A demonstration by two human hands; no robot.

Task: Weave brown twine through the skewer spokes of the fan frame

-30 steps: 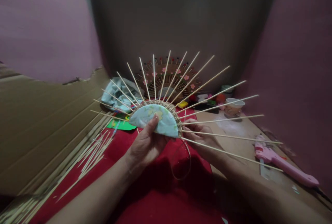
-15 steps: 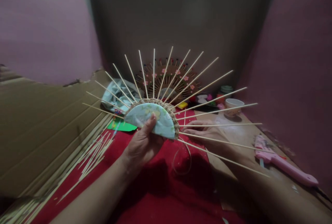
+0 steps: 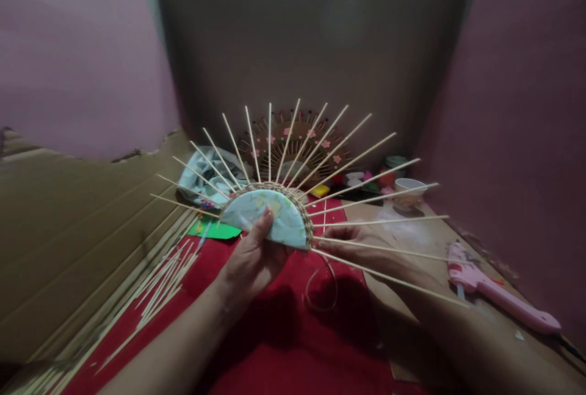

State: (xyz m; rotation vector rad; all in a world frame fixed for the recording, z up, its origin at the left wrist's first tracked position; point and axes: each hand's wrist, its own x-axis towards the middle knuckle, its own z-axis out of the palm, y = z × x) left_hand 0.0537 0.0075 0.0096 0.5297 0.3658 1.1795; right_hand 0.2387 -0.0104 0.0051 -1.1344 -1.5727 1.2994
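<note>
My left hand [image 3: 251, 260] grips a half-round piece covered in pale blue patterned cloth [image 3: 268, 215], thumb pressed on its front. Several thin wooden skewers [image 3: 361, 184] fan out from its woven edge like rays. My right hand [image 3: 354, 243] is behind the skewers on the right side, fingers curled near the woven rim; whether it pinches a strand is unclear. A thin loop of cord [image 3: 321, 288] hangs down from the rim over the red cloth [image 3: 284, 346].
A finished fan-shaped piece with pink flowers [image 3: 297, 144] leans on the cardboard backdrop [image 3: 302, 47]. Loose skewers [image 3: 160, 285] lie at left beside cardboard. A pink glue gun [image 3: 494, 294] lies at right, a small cup [image 3: 407, 190] and coloured bits behind.
The fan piece has dipped slightly lower and tilted a little; both hands stay on it in the same grip.
</note>
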